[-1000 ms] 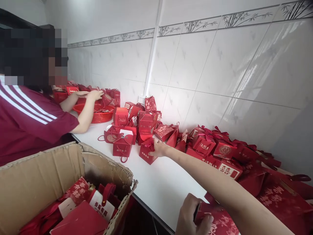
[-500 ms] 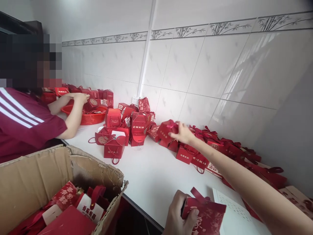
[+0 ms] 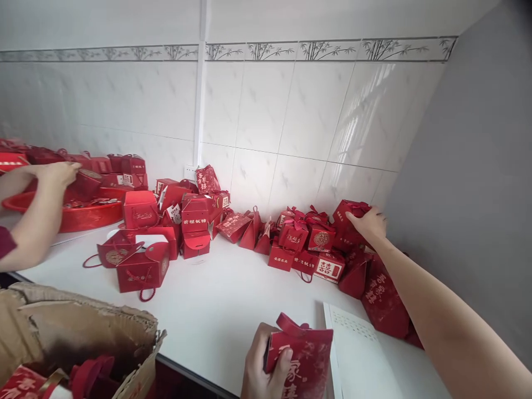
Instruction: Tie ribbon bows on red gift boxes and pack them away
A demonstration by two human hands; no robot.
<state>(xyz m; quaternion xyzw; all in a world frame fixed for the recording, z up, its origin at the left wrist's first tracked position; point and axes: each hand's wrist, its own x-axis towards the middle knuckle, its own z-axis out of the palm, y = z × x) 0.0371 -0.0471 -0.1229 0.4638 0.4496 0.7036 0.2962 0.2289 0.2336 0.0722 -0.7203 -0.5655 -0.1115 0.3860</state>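
Nearest, the left hand (image 3: 261, 363) grips a red bag (image 3: 305, 360), thumb across its front beside a large 家; the lettering below runs out of view. To its left, a carton (image 3: 83, 332) holds more red packaging, its characters cut off. Right of the bag lies a white sheet (image 3: 357, 360) with small print, too fine to read, on the table (image 3: 233, 305).

Beyond, an open box (image 3: 141, 274) bears faint gold characters. In the right-hand pile, one box (image 3: 280, 259) reads 安居乐业 and a white label (image 3: 328, 269) shows 囍. At the pile's far right, the right hand (image 3: 369, 224) has its fingers closed over the top of a bowed box (image 3: 343, 221); whether that box touches the pile cannot be told.

Farther left, an upright box (image 3: 194, 221) reads 前程似锦. A co-worker's hand (image 3: 58, 174) is above a red basin (image 3: 91, 219).
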